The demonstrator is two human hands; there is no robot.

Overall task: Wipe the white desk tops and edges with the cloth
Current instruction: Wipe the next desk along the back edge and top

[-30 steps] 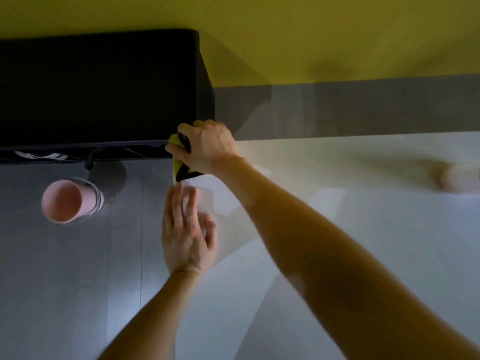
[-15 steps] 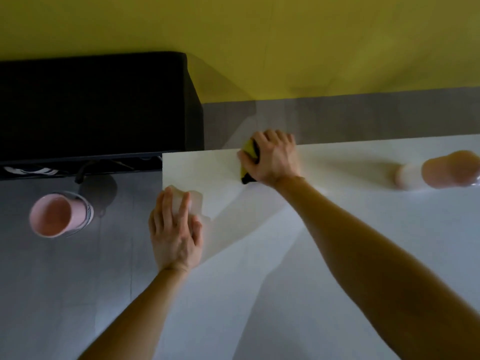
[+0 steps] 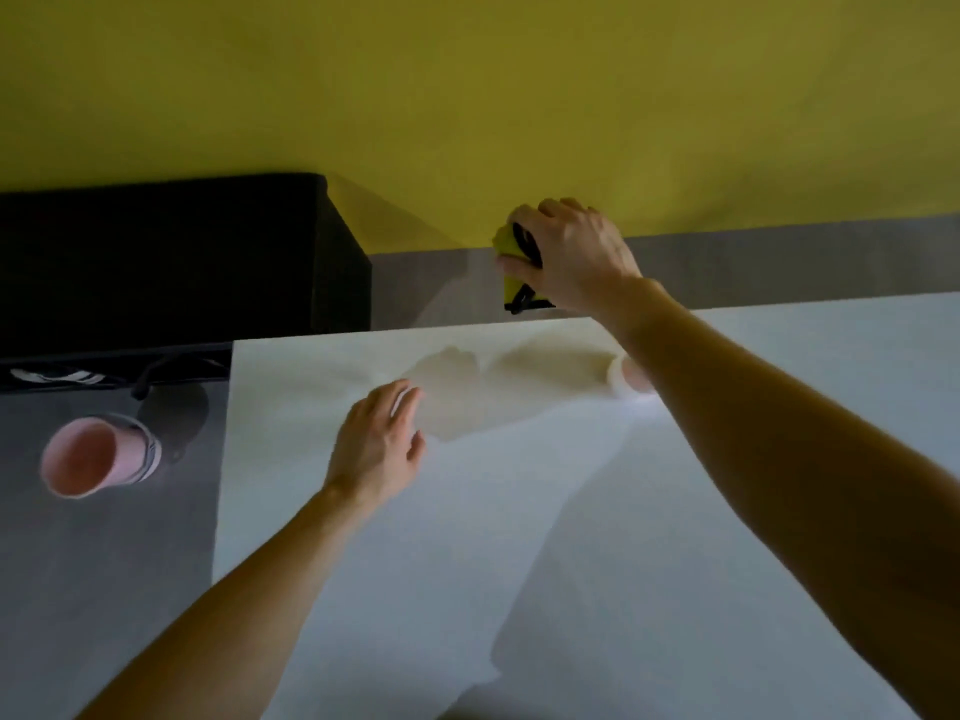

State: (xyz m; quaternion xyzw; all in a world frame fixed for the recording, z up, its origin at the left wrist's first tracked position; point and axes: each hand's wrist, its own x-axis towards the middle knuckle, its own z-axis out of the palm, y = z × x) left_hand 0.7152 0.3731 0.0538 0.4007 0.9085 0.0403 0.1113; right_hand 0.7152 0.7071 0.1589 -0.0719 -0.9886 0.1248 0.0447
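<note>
**Cloth at the far edge, gripped in the right hand**

Far left, down on the grey floor, a pink container with a striped band shows its open mouth to the camera. Above it in the picture sits a black cabinet, backed against the yellow wall, with a dark cable hanging at its lower edge.

On to the white desk, whose left edge runs just beside that container and whose far left corner lies near the cabinet. Here comes the left hand: palm down, fingers straight and close together, holding nothing, over the far left part of the top. The fingertips are blurred, so whether they press on the surface or float just above it cannot be told. A soft shadow spreads on the white top just right of them.

Further right, the right hand reaches across the desk to its far edge, fingers curled tight round the cloth, yellow with black trim. The cloth hangs bunched from the fist, its lower end right at the desk's far edge, in front of the grey strip at the foot of the wall. Contact with the edge is not clear.

Behind the right forearm, a pale pinkish object peeks out on the desk top, mostly hidden.
</note>
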